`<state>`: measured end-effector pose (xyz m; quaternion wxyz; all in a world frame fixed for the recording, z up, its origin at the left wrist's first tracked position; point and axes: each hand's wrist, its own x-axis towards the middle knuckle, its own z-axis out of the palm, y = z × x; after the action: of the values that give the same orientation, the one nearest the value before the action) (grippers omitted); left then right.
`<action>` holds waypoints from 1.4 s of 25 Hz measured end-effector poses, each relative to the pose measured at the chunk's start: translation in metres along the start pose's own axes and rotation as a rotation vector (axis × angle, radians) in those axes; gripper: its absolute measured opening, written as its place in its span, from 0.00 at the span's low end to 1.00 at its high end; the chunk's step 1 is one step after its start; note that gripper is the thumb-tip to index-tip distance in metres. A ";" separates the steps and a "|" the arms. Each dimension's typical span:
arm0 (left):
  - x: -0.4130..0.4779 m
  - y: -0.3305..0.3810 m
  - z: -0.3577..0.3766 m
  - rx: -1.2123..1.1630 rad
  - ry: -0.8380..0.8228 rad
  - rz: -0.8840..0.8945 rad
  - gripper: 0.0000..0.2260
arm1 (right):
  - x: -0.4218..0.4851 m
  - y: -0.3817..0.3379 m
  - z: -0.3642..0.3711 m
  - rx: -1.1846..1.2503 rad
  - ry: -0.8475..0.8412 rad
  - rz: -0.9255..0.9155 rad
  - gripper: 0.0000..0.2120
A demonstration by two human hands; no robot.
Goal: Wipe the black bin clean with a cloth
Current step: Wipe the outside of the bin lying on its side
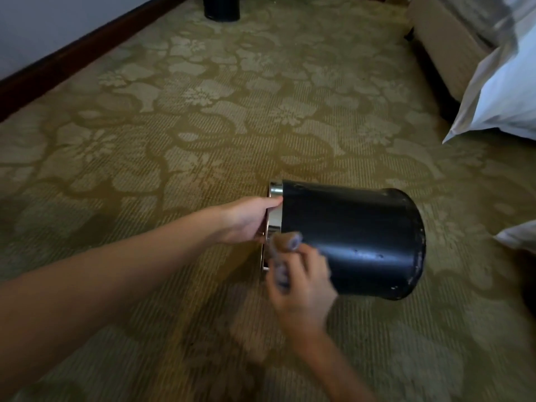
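Gripping the silver rim [275, 189] of the black bin [356, 227] in the head view, the left hand [249, 221] had its thumb laid along the outside of the metal band. Its fingers curled over the edge into the mouth, where they were hidden. The right hand [301, 282] was clenched around a bunched grey-brown cloth [285, 243]. The cloth stuck out above the knuckles and pressed against the bin's side just beside the rim. This hand and the cloth were blurred, so the fingers could not be told apart.

The bin lay on its side in the middle of the patterned carpet [174, 140], with its mouth turned to the left and its closed base to the right. Whether it rested on the carpet or was held just above it could not be told. Its wall was glossy black and caught a soft band of light along the lower side. A few pale specks showed on the wall. The edge of the base looked scuffed, with light chips around its ring.

Well apart from it, at the far edge of the floor, stood a second dark bin [222, 7] near the dark skirting board [72, 44]. White bed linen [499, 91] hung down at the right, over the beige bed base [443, 44].
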<state>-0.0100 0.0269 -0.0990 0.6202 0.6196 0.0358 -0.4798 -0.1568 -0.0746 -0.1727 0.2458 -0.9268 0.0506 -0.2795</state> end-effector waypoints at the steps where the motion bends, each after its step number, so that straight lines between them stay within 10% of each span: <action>1: 0.000 0.004 -0.003 0.032 -0.011 -0.013 0.20 | -0.008 -0.015 0.016 0.027 -0.061 -0.053 0.13; 5: -0.003 0.015 -0.012 0.147 -0.049 -0.014 0.18 | -0.036 -0.043 0.057 0.191 -0.732 -0.281 0.12; 8: -0.001 0.016 -0.016 0.168 -0.059 -0.015 0.18 | -0.046 -0.032 0.034 0.710 -0.976 0.173 0.08; 11: 0.002 0.014 -0.018 0.167 -0.078 -0.012 0.19 | -0.029 0.004 -0.017 1.129 -0.828 0.665 0.14; 14: 0.003 0.014 -0.018 0.160 -0.088 -0.010 0.18 | 0.009 0.040 -0.074 1.204 -0.619 0.698 0.17; 22: 0.002 0.012 -0.015 0.146 -0.071 0.002 0.17 | 0.064 0.095 -0.123 -0.438 0.021 0.085 0.12; 35: -0.001 0.008 -0.009 0.079 -0.044 0.014 0.14 | 0.024 0.046 -0.059 -0.538 0.006 -0.104 0.22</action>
<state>-0.0011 0.0330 -0.0945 0.5992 0.6330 -0.0013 -0.4902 -0.1661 -0.1453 -0.1405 -0.0239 -0.9592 0.0759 -0.2712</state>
